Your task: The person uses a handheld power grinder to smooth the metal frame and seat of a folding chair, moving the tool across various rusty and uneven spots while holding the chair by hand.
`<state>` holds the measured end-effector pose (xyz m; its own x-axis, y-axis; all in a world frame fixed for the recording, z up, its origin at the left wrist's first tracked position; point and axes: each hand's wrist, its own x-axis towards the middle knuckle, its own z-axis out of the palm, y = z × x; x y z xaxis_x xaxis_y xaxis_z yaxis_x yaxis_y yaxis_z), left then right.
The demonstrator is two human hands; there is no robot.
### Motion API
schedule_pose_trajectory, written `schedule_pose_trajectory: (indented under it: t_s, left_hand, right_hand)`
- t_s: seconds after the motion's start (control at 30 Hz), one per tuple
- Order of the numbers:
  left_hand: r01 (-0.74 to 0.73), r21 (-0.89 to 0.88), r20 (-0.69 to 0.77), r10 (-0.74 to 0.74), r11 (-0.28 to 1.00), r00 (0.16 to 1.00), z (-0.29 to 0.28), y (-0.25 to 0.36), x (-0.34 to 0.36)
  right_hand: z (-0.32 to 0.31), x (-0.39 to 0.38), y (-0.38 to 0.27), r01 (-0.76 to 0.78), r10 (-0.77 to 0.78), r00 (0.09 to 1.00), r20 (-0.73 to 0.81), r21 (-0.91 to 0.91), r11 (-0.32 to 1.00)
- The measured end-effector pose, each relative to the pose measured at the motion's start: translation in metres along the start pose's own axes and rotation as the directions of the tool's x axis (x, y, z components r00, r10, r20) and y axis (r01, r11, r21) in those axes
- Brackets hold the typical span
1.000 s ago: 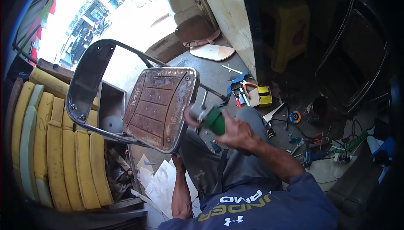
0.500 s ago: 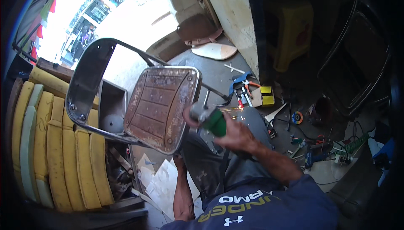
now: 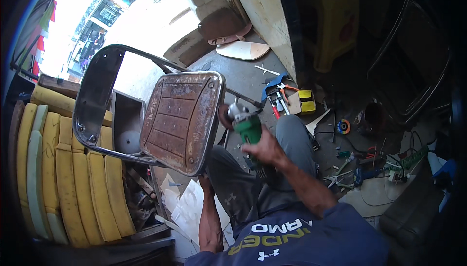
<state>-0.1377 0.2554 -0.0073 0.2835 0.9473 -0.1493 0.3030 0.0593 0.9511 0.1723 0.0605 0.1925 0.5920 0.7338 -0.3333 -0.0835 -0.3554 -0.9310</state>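
Strong daylight is admitted ahead and to the left of the right hand (image 3: 265,145), where the street (image 3: 146,27) is burnt out to white. Glints are thrown along the rim of the metal chair (image 3: 177,120). To the hand's right, the yellow stool (image 3: 335,30) is sunk in deep shadow. Straight edges are bowed toward the blackened border; blue fringing is noted far left.

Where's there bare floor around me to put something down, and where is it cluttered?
The clearest patch is the grey floor between the cream board, the chair seat and the blue cloth. It's crowded right of your right knee, with a drill, green cord and colourful disc; yellow pads fill the left.
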Motion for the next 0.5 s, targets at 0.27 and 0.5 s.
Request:
schedule_pose_trajectory:
  t_s: [0.27, 0.5]
  left_hand:
    - [-0.005, -0.065, 0.012, 0.006, 0.998, 1.0, -0.001, 0.007, -0.005]
    - [0.009, -0.065, -0.001, -0.009, 0.998, 1.0, 0.004, 0.012, -0.004]
  right_hand:
    - [0.03, -0.029, 0.026, 0.173, -0.179, 0.983, 0.049, 0.1, 0.98]
    - [0.023, 0.007, 0.027, 0.159, -0.171, 0.985, 0.015, 0.29, 0.944]
